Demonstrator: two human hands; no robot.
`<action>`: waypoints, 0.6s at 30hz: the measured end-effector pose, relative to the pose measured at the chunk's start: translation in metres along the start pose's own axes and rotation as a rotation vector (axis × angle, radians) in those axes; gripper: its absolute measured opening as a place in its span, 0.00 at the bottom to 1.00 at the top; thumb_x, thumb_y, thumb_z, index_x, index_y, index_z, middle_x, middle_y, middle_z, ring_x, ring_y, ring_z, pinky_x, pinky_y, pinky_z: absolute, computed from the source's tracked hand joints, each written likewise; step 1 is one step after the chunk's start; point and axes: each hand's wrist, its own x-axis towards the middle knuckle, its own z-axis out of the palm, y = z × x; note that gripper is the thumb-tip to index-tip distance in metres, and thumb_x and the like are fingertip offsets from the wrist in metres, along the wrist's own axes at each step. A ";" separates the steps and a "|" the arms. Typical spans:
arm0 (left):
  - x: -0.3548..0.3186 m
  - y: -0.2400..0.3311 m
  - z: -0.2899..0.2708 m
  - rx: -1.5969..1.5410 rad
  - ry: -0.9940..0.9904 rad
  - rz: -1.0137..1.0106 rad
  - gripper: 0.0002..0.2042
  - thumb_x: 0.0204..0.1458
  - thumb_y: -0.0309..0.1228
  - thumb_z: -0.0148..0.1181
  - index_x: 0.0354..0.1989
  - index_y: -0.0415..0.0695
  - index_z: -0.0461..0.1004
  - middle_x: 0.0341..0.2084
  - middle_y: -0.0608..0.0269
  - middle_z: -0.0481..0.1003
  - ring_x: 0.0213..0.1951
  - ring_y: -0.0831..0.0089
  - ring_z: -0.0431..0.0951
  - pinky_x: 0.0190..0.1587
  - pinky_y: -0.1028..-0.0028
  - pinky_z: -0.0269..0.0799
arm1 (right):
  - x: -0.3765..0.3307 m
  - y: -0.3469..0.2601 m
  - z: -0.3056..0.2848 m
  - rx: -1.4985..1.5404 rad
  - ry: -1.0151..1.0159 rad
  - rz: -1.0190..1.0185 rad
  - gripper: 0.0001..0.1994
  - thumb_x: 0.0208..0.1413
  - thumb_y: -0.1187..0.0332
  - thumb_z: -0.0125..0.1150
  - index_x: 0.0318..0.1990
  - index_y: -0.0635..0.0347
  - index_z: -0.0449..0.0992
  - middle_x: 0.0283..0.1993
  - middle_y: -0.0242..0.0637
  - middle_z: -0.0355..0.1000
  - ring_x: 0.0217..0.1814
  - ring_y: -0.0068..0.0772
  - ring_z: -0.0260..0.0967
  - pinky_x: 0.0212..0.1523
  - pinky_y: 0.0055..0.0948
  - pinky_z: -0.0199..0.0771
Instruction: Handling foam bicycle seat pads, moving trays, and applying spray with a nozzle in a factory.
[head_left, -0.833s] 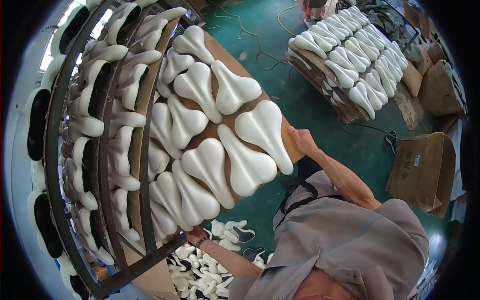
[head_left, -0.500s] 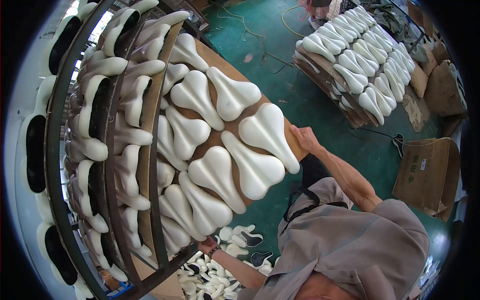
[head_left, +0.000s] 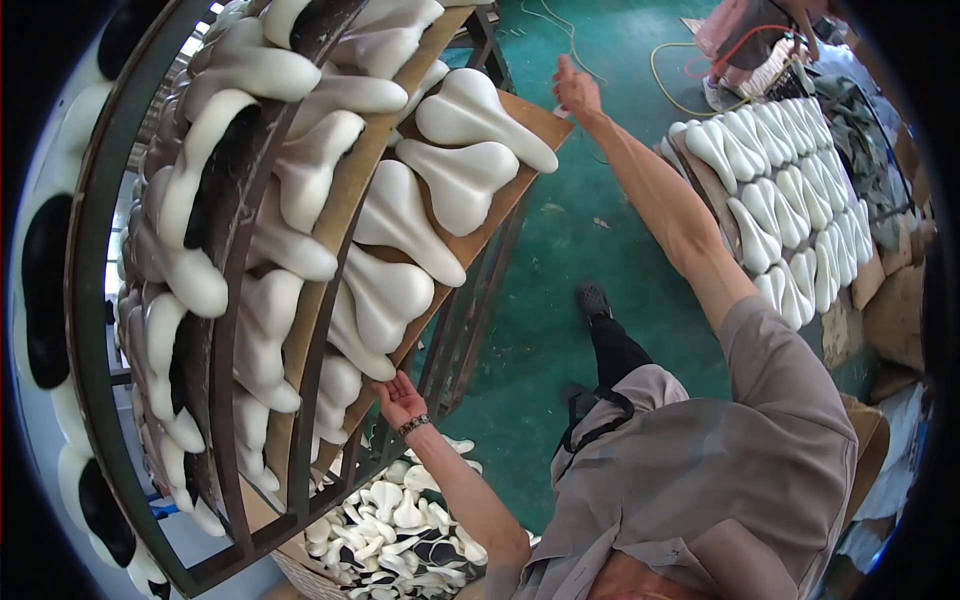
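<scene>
A long wooden board [head_left: 513, 186] carries several white moulded saddle-shaped pads [head_left: 462, 180] and lies slanted on a tall dark metal rack [head_left: 98, 300]. My left hand [head_left: 400, 400], with a beaded wristband, grips the board's near lower end from beneath. My right hand [head_left: 576, 86] reaches out at full arm's length and holds the board's far corner. The rack's other shelves hold more boards packed with the same white pads [head_left: 280, 200]; black ones [head_left: 45, 290] sit along its outer left side.
A basket of small white and black moulded pieces [head_left: 400, 525] stands on the floor under my left arm. To the right, a low stack of boards carries rows of white pads [head_left: 780, 200], with cardboard boxes [head_left: 893, 320] beside it. Cables [head_left: 660, 75] lie on the green floor [head_left: 560, 260].
The loaded board has slid further into the rack. My right arm has stretched out along its far end, and my left hand stays under the near end.
</scene>
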 end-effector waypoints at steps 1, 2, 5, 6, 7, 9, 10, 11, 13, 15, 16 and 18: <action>0.001 -0.013 0.013 0.003 -0.001 -0.006 0.12 0.63 0.36 0.64 0.49 0.42 0.78 0.41 0.58 0.83 0.46 0.62 0.84 0.55 0.57 0.84 | 0.019 0.009 -0.015 -0.006 0.200 -0.076 0.33 0.66 0.37 0.47 0.34 0.62 0.82 0.34 0.54 0.80 0.37 0.53 0.80 0.40 0.49 0.77; 0.005 -0.027 0.028 0.008 -0.006 -0.019 0.12 0.64 0.35 0.63 0.50 0.42 0.78 0.41 0.58 0.83 0.46 0.62 0.84 0.55 0.57 0.84 | 0.040 0.019 -0.033 -0.014 0.407 -0.152 0.32 0.66 0.39 0.48 0.34 0.63 0.82 0.34 0.53 0.80 0.36 0.47 0.81 0.39 0.47 0.78; -0.010 0.015 -0.023 0.065 0.099 0.072 0.16 0.64 0.41 0.62 0.54 0.45 0.76 0.46 0.60 0.82 0.49 0.62 0.82 0.57 0.55 0.81 | -0.046 0.046 0.026 0.434 -0.063 0.073 0.30 0.68 0.42 0.48 0.37 0.64 0.80 0.35 0.44 0.79 0.38 0.33 0.77 0.38 0.36 0.77; -0.009 0.014 -0.023 0.066 0.117 0.032 0.17 0.63 0.43 0.63 0.53 0.45 0.76 0.45 0.61 0.82 0.49 0.62 0.82 0.57 0.54 0.80 | -0.072 0.046 0.030 0.569 -0.111 0.158 0.29 0.69 0.43 0.49 0.38 0.64 0.80 0.35 0.40 0.78 0.37 0.31 0.75 0.38 0.33 0.76; -0.009 0.002 -0.012 0.062 0.155 -0.009 0.18 0.62 0.44 0.64 0.53 0.45 0.76 0.44 0.61 0.82 0.49 0.62 0.82 0.56 0.54 0.80 | -0.093 0.037 0.025 0.641 -0.171 0.202 0.27 0.70 0.44 0.50 0.39 0.64 0.79 0.35 0.38 0.78 0.36 0.30 0.74 0.37 0.33 0.76; -0.010 -0.024 0.018 0.086 0.196 -0.032 0.21 0.60 0.48 0.65 0.52 0.45 0.76 0.41 0.62 0.82 0.48 0.62 0.83 0.55 0.51 0.80 | -0.100 0.030 0.019 0.696 -0.190 0.207 0.26 0.71 0.47 0.51 0.40 0.66 0.79 0.34 0.35 0.77 0.33 0.28 0.72 0.36 0.33 0.75; -0.009 -0.019 0.010 0.118 0.155 -0.014 0.27 0.56 0.51 0.68 0.52 0.41 0.71 0.47 0.59 0.79 0.54 0.59 0.79 0.61 0.47 0.76 | -0.097 0.031 0.030 0.683 -0.186 0.171 0.25 0.71 0.49 0.52 0.39 0.67 0.79 0.33 0.34 0.76 0.32 0.26 0.71 0.35 0.33 0.74; -0.009 -0.019 0.009 0.122 0.217 -0.009 0.28 0.55 0.52 0.68 0.52 0.41 0.71 0.47 0.60 0.79 0.55 0.59 0.79 0.60 0.46 0.75 | -0.095 0.036 0.035 0.691 -0.183 0.179 0.25 0.71 0.49 0.52 0.39 0.67 0.79 0.33 0.34 0.76 0.32 0.26 0.71 0.35 0.33 0.74; -0.014 -0.026 0.014 0.159 0.303 0.028 0.30 0.54 0.54 0.68 0.54 0.43 0.72 0.47 0.63 0.79 0.55 0.60 0.78 0.59 0.45 0.75 | -0.089 0.043 0.039 0.575 -0.197 0.169 0.25 0.72 0.51 0.51 0.37 0.68 0.78 0.31 0.31 0.74 0.32 0.24 0.68 0.34 0.32 0.71; -0.018 -0.036 0.024 0.223 0.332 0.064 0.30 0.54 0.55 0.68 0.54 0.44 0.73 0.46 0.64 0.79 0.55 0.60 0.78 0.58 0.43 0.75 | -0.074 0.030 0.033 0.504 -0.215 0.189 0.25 0.72 0.51 0.51 0.36 0.67 0.78 0.30 0.31 0.73 0.32 0.23 0.68 0.35 0.32 0.70; -0.022 -0.037 0.024 0.283 0.357 0.106 0.29 0.54 0.55 0.68 0.54 0.45 0.73 0.46 0.64 0.80 0.55 0.60 0.78 0.58 0.42 0.74 | -0.070 0.021 0.034 0.437 -0.237 0.201 0.24 0.73 0.51 0.51 0.35 0.66 0.77 0.30 0.32 0.73 0.33 0.21 0.67 0.35 0.31 0.69; -0.021 -0.057 0.045 0.326 0.342 0.091 0.36 0.54 0.58 0.66 0.62 0.43 0.69 0.52 0.62 0.77 0.57 0.60 0.77 0.58 0.41 0.73 | -0.026 0.027 0.049 0.324 -0.227 0.084 0.25 0.73 0.51 0.50 0.33 0.66 0.77 0.29 0.33 0.72 0.32 0.21 0.66 0.34 0.32 0.68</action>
